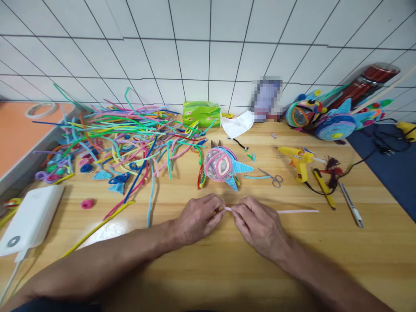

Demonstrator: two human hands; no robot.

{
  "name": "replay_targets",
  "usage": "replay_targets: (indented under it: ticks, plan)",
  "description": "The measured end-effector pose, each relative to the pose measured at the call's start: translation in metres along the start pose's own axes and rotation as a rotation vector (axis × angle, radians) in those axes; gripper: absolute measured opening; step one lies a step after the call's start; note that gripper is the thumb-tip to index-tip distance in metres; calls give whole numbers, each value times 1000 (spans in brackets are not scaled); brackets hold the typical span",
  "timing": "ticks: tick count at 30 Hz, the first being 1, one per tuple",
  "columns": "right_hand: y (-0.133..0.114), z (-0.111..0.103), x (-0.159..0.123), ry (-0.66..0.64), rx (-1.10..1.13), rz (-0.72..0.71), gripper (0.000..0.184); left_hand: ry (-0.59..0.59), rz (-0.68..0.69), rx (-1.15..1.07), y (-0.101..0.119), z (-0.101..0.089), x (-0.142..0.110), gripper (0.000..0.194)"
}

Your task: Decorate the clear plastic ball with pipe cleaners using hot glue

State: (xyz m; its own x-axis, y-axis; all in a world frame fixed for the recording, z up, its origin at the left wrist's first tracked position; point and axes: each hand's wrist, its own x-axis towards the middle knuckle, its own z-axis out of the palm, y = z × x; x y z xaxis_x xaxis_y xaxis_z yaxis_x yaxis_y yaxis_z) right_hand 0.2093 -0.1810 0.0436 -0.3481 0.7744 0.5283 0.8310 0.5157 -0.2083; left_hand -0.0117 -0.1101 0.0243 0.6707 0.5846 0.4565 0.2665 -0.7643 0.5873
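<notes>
A pale pink pipe cleaner is stretched between my two hands, low over the table. My left hand pinches its left end between thumb and fingers. Close beside it, my right hand grips the same strand, and the long tail sticks out to the right. Just beyond my hands sits a fish-like craft with a clear round body, pink coils and light blue fins. Scissors with grey handles lie to its right, near a short blue pipe cleaner piece.
Many coloured pipe cleaners are heaped at the back left. A green tissue pack stands by the tiled wall. On the right are a yellow glue gun, a yellow cutter, a grey cutter and finished crafts. A white power bank lies left.
</notes>
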Motion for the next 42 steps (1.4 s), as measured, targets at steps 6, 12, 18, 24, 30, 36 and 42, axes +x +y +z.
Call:
replay_targets:
  ticks: [6,12,18,24,30,36,42]
  plan:
    - [1,4,-1,-6,22,-2,20,0,9,21,-2,1,-1,14]
    - [-2,5,-1,-18,54,14,23,21,-16,6,-2,1,-2,15]
    - [-3,3,0,13,123,42,17,58,-86,-71,0,-1,0,14]
    - [1,1,2,51,135,27,14,33,-159,-177,-2,4,-2,12]
    - [3,1,2,39,92,-20,16,-123,-177,-42,-4,7,-2,9]
    - [6,1,6,43,137,-29,12,-145,-222,-75,-5,9,0,8]
    - [9,2,7,61,135,-58,12,-220,-214,-61,-7,8,3,3]
